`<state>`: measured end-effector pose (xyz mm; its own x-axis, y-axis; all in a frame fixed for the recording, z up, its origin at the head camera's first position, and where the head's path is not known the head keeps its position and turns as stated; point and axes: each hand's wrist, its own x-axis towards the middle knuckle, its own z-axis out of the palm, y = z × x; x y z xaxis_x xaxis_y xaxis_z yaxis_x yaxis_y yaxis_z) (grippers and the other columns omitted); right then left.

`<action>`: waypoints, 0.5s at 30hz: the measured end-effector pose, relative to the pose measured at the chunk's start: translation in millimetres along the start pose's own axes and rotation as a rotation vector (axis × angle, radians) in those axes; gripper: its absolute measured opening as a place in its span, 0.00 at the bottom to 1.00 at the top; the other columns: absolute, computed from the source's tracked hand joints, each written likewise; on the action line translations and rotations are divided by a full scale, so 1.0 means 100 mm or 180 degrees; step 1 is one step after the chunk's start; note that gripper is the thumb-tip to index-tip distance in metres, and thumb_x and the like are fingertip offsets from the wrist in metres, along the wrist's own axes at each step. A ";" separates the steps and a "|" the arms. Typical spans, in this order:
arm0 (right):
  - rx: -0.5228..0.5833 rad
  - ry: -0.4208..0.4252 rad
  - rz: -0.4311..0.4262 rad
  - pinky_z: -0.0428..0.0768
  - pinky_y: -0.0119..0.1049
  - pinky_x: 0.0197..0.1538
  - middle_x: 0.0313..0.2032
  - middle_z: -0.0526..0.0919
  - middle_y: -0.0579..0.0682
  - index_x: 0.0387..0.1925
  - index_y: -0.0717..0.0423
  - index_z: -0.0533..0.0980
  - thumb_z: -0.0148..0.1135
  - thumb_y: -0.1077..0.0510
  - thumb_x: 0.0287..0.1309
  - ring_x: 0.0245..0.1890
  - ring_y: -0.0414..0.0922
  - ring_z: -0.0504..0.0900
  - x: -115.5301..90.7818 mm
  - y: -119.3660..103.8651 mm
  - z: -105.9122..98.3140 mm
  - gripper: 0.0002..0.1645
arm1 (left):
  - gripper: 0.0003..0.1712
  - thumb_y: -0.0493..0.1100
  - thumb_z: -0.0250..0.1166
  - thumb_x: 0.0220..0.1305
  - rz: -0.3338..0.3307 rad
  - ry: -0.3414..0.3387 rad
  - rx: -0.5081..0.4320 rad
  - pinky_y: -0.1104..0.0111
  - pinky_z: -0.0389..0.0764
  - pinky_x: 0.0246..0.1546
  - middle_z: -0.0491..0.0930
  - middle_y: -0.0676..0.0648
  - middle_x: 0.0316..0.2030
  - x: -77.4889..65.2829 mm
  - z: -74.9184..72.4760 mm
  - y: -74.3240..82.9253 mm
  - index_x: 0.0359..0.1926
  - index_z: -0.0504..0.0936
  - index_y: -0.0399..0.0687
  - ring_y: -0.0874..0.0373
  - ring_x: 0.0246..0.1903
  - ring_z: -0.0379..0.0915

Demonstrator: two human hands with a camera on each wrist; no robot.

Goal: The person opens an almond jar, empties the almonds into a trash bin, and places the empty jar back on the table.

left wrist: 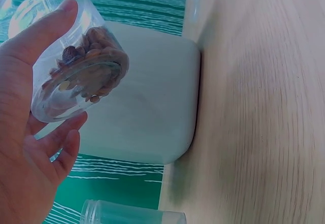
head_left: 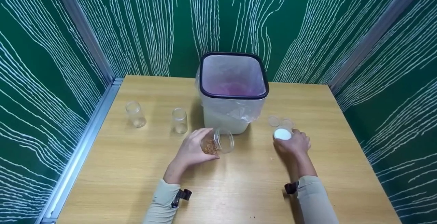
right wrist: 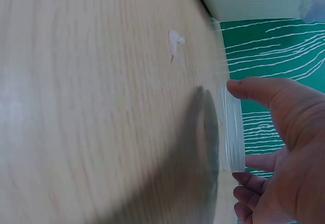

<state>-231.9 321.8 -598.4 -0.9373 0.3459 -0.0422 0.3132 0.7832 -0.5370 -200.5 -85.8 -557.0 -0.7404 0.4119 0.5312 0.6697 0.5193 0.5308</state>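
Note:
My left hand [head_left: 189,149] grips a clear jar [left wrist: 56,97], its thumb and fingers around the sides. The jar is tipped on its side just in front of the bin. Small brown pieces [left wrist: 94,56], like nuts or dried fruit, lie heaped inside it. On the right, my right hand [head_left: 297,143] pinches a round lid [head_left: 282,134] by its edge, with the lid's white face up. Two clear round lids [head_left: 273,121] lie on the table just beyond it. In the right wrist view the held lid [right wrist: 233,132] shows edge-on, close over the tabletop.
A pale bin [head_left: 225,121] with a black rim [head_left: 234,97] and a clear liner stands at the back centre. To its left are two upright clear jars, one nearer [head_left: 180,120] and one farther left [head_left: 136,114]. Green patterned walls [head_left: 184,60] enclose the wooden table [head_left: 239,190].

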 end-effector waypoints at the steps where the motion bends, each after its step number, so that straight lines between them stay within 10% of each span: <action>1: -0.0005 -0.0013 0.0011 0.61 0.57 0.53 0.51 0.69 0.67 0.65 0.67 0.62 0.72 0.35 0.42 0.52 0.64 0.61 0.01 0.00 0.00 0.58 | 0.54 0.63 0.81 0.31 0.0004 0.0003 0.0005 0.61 0.68 0.61 0.76 0.46 0.57 0.00 0.00 0.00 0.61 0.75 0.44 0.53 0.57 0.71; 15: -0.0078 -0.0119 0.0069 0.61 0.60 0.52 0.49 0.68 0.67 0.61 0.66 0.66 0.73 0.36 0.40 0.51 0.64 0.62 0.07 0.09 0.06 0.54 | 0.54 0.61 0.82 0.31 0.0059 0.0012 0.0053 0.62 0.68 0.60 0.77 0.45 0.56 -0.01 0.01 -0.02 0.60 0.75 0.41 0.53 0.57 0.71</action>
<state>-236.8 327.6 -608.7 -0.9352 0.3437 -0.0853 0.3367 0.7883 -0.5150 -201.3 -86.2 -558.9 -0.7276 0.4188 0.5433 0.6823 0.5240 0.5098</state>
